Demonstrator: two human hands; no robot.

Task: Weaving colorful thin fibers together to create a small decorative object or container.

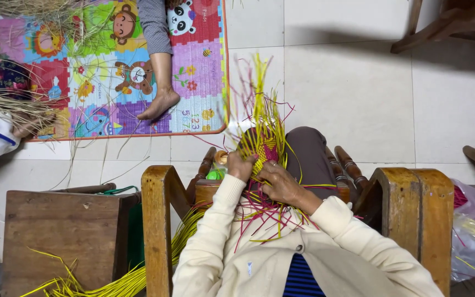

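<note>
Mid-weave: left hand [241, 165] and right hand [281, 184] both closed around the half-woven yellow-and-pink straw piece [264, 148] over the lap in the wooden chair [158, 220]; next probably tucking a loose strand.

The person wears a cream knitted cardigan [259, 258] with long sleeves reaching the wrists, open at the front over a top [300, 278] striped dark blue and black. Dark brown trousers [309, 154] cover the legs. Both hands are bare.

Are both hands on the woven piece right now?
Yes: the left hand and right hand both grip the yellow and pink woven piece.
</note>
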